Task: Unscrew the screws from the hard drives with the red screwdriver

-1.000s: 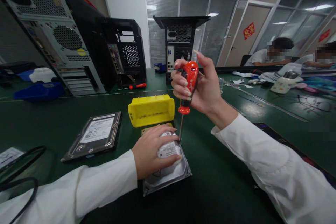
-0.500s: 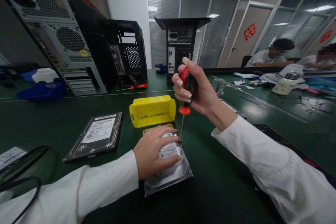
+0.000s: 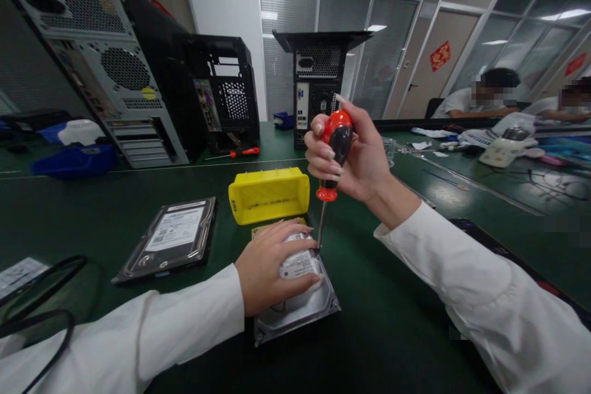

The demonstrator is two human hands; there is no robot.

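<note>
A silver hard drive [image 3: 314, 311] lies on the green table in front of me. Across its label, my left hand [image 3: 276, 261] rests flat with the fingers spread, covering much of the top. My right hand [image 3: 357, 160] is closed around the red and black handle of a screwdriver [image 3: 335, 151]. The shaft points almost straight down, its tip at the drive's right edge beside my left index finger; whether a screw sits under it is hidden. Just behind the drive, a yellow bin [image 3: 270, 197] lies with its opening towards me and small dark bits inside.
Another hard drive [image 3: 173, 237] lies to the left. Computer cases [image 3: 124, 68] line the back, with a second screwdriver [image 3: 244, 152] before them. Blue bins [image 3: 74, 161] and black cables [image 3: 60, 301] are at left. Two people [image 3: 494, 92] sit at the far right, beyond clutter.
The screwdriver handle has turned and leans slightly further right at the top. My right thumb and fingers have shifted round it. My left hand and the hard drive stay in place.
</note>
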